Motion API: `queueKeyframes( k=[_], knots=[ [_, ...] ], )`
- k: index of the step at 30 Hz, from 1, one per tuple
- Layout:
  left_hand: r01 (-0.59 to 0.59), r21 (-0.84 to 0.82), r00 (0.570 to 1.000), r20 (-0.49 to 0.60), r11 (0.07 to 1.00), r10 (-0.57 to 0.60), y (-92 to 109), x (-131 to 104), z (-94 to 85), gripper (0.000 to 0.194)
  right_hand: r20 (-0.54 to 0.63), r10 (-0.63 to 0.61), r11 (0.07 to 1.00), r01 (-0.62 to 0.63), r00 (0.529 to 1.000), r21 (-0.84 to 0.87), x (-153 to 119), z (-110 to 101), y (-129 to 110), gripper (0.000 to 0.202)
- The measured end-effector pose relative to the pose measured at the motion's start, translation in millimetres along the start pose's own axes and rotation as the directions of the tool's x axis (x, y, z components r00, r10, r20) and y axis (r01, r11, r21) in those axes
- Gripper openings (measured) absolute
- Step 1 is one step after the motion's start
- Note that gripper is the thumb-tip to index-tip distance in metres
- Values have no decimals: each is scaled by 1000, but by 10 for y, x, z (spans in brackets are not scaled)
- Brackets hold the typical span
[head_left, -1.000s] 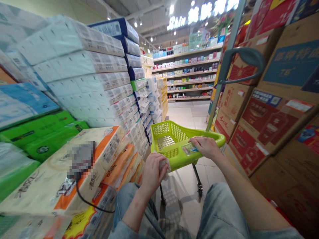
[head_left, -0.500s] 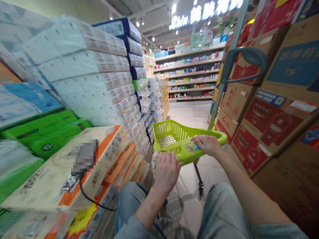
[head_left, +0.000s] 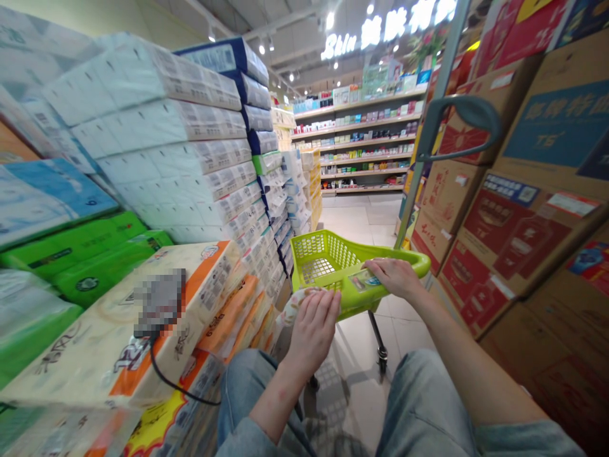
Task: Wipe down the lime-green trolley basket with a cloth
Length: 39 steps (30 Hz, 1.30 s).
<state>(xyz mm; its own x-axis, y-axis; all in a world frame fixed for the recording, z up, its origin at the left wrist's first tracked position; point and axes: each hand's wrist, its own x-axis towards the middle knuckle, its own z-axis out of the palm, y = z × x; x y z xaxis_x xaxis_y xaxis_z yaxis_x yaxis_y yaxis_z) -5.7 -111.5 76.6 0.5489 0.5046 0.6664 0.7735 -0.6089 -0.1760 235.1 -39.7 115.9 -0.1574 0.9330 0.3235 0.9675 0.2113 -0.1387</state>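
Your left hand (head_left: 314, 324) clamped a white patterned cloth (head_left: 295, 304) on the lime-green plastic cart (head_left: 340, 284) around seven o'clock, right hand (head_left: 394, 278) gripped near three, and most of it sat cloth-free tbh.

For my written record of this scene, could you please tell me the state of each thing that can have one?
Green shopping cart: upright, open-topped
Left hand: back upward, fingers over the cart's near edge
Right hand: fingers bent over the same edge
Patterned cloth: bunched, partly under the left hand
Tissue packs: wrapped, stacked
Cartons: stacked
Sign: lit
Ceiling light: on
Black cable: curved
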Motion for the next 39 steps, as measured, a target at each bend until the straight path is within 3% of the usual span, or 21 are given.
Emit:
queueKeyframes(
  k=[5, 9, 12, 15, 19, 22, 27, 33, 36, 39],
  knots=[
    [-33, -11, 999, 30, 999, 33, -105, -204, -19, 55, 25, 3, 1000, -3, 1000, 18, -3, -18, -38, 55],
    [131, -35, 991, -11, 991, -131, -190, -234, -64, 53, 23, -3, 1000, 3, 1000, 24, -2, -34, -53, 56],
    [198, -9, 980, -1, 980, -198, -188, -196, -67, 47, 18, -4, 1000, 4, 1000, 18, 1, -36, -55, 57],
    [175, 4, 985, -11, 985, -175, -113, -116, -25, 43, 18, 3, 1000, -4, 1000, 11, 7, -30, -53, 57],
    [129, -24, 991, -15, 991, -130, -13, 16, 44, 52, 30, 0, 1000, 0, 1000, 7, 14, -18, -41, 54],
    [139, -40, 990, -8, 989, -140, -26, 65, 72, 42, 30, -4, 1000, 4, 1000, 14, 15, -9, -31, 54],
    [57, -57, 998, 9, 997, -57, -216, -68, 77, 42, 31, -16, 1000, 16, 999, 26, 12, -5, -20, 54],
    [-13, -155, 999, -47, 988, 6, -566, -319, 140, 45, 28, -66, 998, 66, 997, 24, 7, -13, -24, 53],
    [34, -298, 993, -95, 954, -65, -630, -364, 202, 41, 11, -71, 997, 70, 997, 12, 4, -17, -34, 53],
    [164, -429, 966, -111, 888, -232, -536, -361, 260, 38, 12, -51, 999, 51, 999, 13, 4, -23, -47, 54]
  ],
)
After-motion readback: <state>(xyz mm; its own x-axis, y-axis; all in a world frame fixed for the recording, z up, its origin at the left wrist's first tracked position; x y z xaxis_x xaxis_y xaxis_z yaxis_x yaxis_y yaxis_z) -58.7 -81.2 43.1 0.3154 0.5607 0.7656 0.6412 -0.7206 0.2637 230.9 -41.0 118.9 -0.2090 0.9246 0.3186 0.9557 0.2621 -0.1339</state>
